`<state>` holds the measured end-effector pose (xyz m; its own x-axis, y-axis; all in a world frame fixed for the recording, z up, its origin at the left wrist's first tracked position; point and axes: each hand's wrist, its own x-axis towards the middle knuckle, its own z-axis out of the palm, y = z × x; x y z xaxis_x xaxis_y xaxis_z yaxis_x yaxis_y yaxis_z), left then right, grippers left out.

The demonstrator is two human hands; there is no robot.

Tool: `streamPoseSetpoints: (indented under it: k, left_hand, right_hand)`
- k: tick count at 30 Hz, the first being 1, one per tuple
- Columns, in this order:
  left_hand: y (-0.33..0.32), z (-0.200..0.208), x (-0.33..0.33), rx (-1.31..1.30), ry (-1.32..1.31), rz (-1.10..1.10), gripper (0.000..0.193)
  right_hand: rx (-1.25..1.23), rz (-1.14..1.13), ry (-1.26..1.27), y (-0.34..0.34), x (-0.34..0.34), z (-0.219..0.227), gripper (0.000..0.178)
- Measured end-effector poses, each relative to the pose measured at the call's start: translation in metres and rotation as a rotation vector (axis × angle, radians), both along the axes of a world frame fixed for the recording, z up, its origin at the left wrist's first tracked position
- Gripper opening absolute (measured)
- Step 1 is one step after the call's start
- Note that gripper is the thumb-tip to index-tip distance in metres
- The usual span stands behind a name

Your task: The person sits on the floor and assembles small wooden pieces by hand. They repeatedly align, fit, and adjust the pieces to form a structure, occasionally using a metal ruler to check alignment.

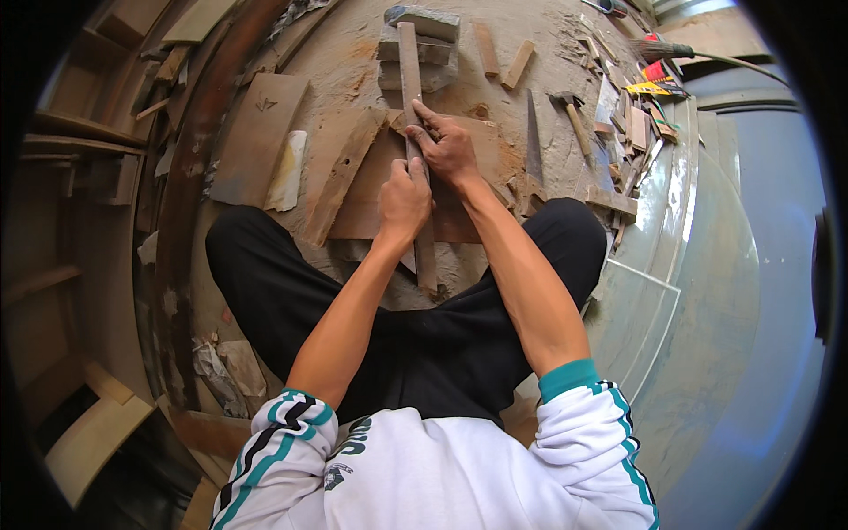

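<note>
A long narrow wooden strip (410,66) runs away from me between my knees. Its far end rests on a stack of grey blocks (417,55), and its near end (427,265) points toward my lap. My left hand (405,199) is closed in a fist around the strip near its middle. Just beyond it and to the right, my right hand (449,148) grips the same strip, with thumb and forefinger laid along it. Under the hands lies a flat brown board (367,196). A small pale pointed piece (408,260) shows below my left hand; its kind is unclear.
A hammer (576,126) and a dark tapered blade (533,141) lie to the right. Wood offcuts (638,128) are heaped farther right, beside a glass sheet (698,238) and a brush (662,49). On the left are a wide board (259,137) and wooden shelving (79,221).
</note>
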<state>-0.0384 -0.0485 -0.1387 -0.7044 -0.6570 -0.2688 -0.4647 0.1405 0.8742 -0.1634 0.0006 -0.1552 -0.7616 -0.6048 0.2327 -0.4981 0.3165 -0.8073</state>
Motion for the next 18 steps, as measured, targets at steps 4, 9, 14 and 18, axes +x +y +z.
streamPoseSetpoints:
  k: [4,9,14,18]
  left_hand:
    - [0.000,0.005,-0.003,0.157,-0.020,-0.004,0.046]
    - [0.007,0.015,-0.005,0.434,0.033,0.087,0.048]
    - [0.007,0.007,-0.005,0.419,0.070,0.142,0.047]
    - [0.010,0.006,-0.008,0.421,0.079,0.149,0.049]
  right_hand:
    - [0.099,0.020,0.032,0.003,-0.008,0.006,0.051]
    - [0.198,0.061,0.057,0.000,-0.007,0.019,0.048]
    - [0.456,0.129,0.011,-0.009,-0.017,0.050,0.039]
    - [0.357,0.177,0.043,-0.007,-0.037,0.049,0.035]
